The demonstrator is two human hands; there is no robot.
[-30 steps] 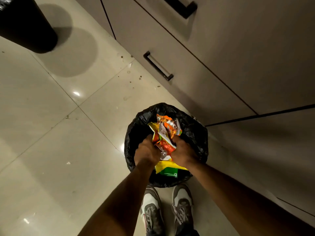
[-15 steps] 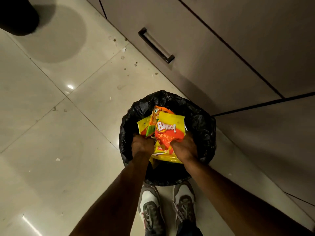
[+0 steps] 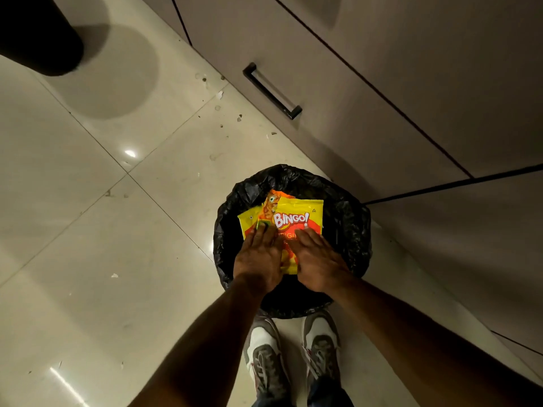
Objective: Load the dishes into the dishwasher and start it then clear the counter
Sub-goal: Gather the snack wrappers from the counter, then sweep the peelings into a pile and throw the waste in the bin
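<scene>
A round bin lined with a black bag stands on the floor by my feet. Yellow and orange snack wrappers, one printed "Bingo!", lie flat across its mouth. My left hand and my right hand press down on the wrappers side by side, fingers straight and palms flat. The lower parts of the wrappers are hidden under my hands.
Grey cabinet fronts run along the right, with a black drawer handle above the bin. A black cylindrical object stands at the top left. Crumbs and scraps lie on the pale tiled floor near the cabinet base.
My hands held the crumpled wrappers in fists over the bin; now both hands have opened flat and push the wrappers down into it.
</scene>
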